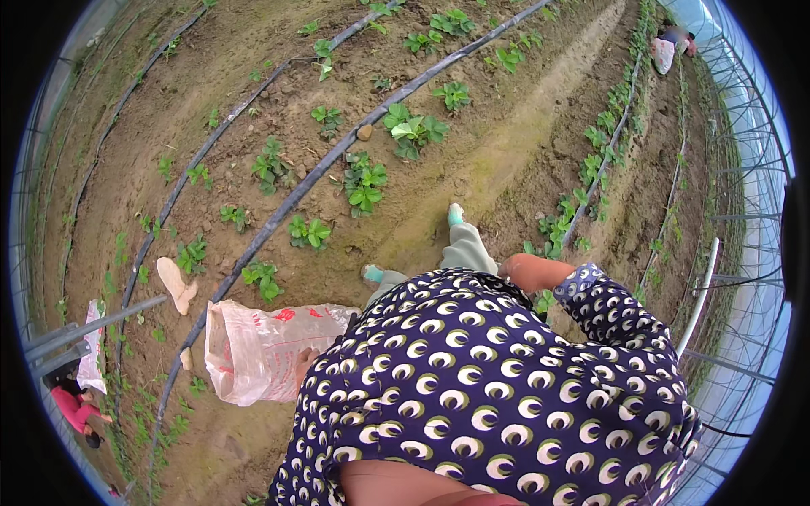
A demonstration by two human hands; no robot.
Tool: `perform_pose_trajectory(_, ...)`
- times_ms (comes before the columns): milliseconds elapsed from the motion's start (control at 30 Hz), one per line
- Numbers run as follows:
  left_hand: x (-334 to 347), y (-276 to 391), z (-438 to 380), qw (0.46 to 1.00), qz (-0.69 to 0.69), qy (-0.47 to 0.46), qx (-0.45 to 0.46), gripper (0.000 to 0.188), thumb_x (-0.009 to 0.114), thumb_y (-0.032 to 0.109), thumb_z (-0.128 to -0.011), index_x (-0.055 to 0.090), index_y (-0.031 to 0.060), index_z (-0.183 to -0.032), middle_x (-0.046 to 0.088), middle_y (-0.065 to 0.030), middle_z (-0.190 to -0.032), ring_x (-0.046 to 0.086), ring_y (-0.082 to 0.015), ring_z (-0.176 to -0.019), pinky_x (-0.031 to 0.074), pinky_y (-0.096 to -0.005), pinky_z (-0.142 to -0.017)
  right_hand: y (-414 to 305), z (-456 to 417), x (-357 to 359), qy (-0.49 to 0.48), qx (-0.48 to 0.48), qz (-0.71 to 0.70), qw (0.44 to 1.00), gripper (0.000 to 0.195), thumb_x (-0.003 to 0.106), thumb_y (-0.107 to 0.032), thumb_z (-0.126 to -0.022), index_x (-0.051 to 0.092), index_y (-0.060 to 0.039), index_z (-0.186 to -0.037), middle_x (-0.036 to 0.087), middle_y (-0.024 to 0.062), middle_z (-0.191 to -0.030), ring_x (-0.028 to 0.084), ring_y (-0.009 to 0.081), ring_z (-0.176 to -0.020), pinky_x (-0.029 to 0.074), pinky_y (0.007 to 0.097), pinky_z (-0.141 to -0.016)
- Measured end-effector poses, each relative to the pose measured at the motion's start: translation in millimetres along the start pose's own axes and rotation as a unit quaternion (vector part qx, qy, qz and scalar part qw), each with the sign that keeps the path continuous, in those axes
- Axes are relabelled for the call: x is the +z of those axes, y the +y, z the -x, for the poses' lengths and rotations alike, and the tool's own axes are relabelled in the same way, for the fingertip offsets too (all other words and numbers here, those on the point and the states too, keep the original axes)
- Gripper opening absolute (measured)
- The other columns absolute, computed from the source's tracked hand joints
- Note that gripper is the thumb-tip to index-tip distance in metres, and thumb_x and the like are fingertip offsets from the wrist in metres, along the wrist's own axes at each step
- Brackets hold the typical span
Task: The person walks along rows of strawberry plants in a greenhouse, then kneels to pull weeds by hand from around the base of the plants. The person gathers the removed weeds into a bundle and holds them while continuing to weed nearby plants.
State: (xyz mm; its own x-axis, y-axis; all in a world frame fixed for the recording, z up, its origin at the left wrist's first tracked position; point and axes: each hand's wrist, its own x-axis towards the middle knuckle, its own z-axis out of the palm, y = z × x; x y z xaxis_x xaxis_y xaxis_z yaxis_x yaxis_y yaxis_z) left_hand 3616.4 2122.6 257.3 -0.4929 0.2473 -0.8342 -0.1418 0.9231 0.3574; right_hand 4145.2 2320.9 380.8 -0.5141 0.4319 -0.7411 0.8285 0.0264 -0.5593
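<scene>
A translucent white plastic woven sack (272, 348) with red print is at my left side, its wide mouth facing left in the picture. My left hand (306, 367) lies against the sack's side; its fingers are mostly hidden, so the grip is unclear. At my waist, my right hand (526, 271) rests by the hem of my dark patterned shirt (481, 354), fingertips hidden behind cloth. Before my feet (454, 215) grow young strawberry plants (365, 183), with a larger one (414, 129) beyond. Between the plant rows runs a black irrigation hose (288, 205).
On the soil at left lies a pale, flat object (176, 284), near a metal bar (120, 318). Another person (76, 408) is at lower left beside a white sack (93, 354). A second person (680, 41) bends far right. Plastic film (753, 253) encloses the rows.
</scene>
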Motion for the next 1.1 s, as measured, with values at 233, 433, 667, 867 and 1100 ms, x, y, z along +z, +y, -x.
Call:
perform_pose_trajectory(233, 97.6, 57.5, 46.7, 0.998, -0.047, -0.028, 0.009, 0.036, 0.053, 0.027, -0.08, 0.051, -0.0001, -0.103, 0.056, -0.0082, -0.088, 0.056, -0.0178, -0.071, 0.046, -0.0299, -0.06, 79.6, -16.9, -38.8, -0.022, -0.034, 0.013, 0.999, 0.032, 0.058, -0.024, -0.067, 0.062, -0.0046, -0.092, 0.06, 0.0198, -0.085, 0.056, 0.036, -0.081, 0.044, 0.0398, -0.071)
perform_pose_trajectory(433, 196.1, 90.1, 93.8, 0.997, -0.071, -0.037, 0.007, 0.035, 0.054, 0.027, -0.079, 0.052, 0.0001, -0.102, 0.056, -0.0085, -0.088, 0.056, -0.0182, -0.072, 0.045, -0.03, -0.06, 145.8, -13.3, -99.5, -0.011, -0.054, -0.069, 0.996, 0.028, 0.053, -0.024, -0.072, 0.062, -0.003, -0.089, 0.061, 0.0184, -0.085, 0.057, 0.0334, -0.081, 0.044, 0.0375, -0.072)
perform_pose_trajectory(667, 273.9, 131.9, 117.7, 0.992, -0.115, -0.058, 0.013, 0.034, 0.054, 0.026, -0.079, 0.052, 0.0003, -0.101, 0.057, -0.0089, -0.087, 0.056, -0.0187, -0.072, 0.045, -0.0301, -0.061, 214.1, -7.6, -124.8, -0.029, -0.05, -0.095, 0.994, 0.03, 0.056, -0.025, -0.071, 0.062, -0.0043, -0.091, 0.061, 0.0178, -0.087, 0.058, 0.0325, -0.081, 0.044, 0.037, -0.072)
perform_pose_trajectory(867, 314.5, 177.5, 112.7, 0.98, -0.173, -0.087, 0.041, 0.033, 0.054, 0.026, -0.079, 0.053, 0.0005, -0.1, 0.057, -0.0093, -0.087, 0.056, -0.0191, -0.072, 0.045, -0.0302, -0.062, 233.8, 0.9, -135.9, -0.01, -0.02, -0.104, 0.994, 0.028, 0.057, -0.024, -0.069, 0.063, -0.0059, -0.089, 0.061, 0.0172, -0.085, 0.057, 0.0335, -0.082, 0.045, 0.0376, -0.072)
perform_pose_trajectory(1100, 350.7, 219.4, 97.1, 0.96, -0.234, -0.137, 0.066, 0.033, 0.054, 0.026, -0.078, 0.053, 0.0007, -0.099, 0.057, -0.0097, -0.087, 0.056, -0.0195, -0.073, 0.045, -0.0304, -0.062, 255.9, 34.3, -132.0, 0.135, 0.021, -0.136, 0.981, 0.023, 0.055, -0.022, -0.071, 0.063, -0.0056, -0.085, 0.061, 0.0158, -0.08, 0.058, 0.0331, -0.078, 0.045, 0.0373, -0.07)
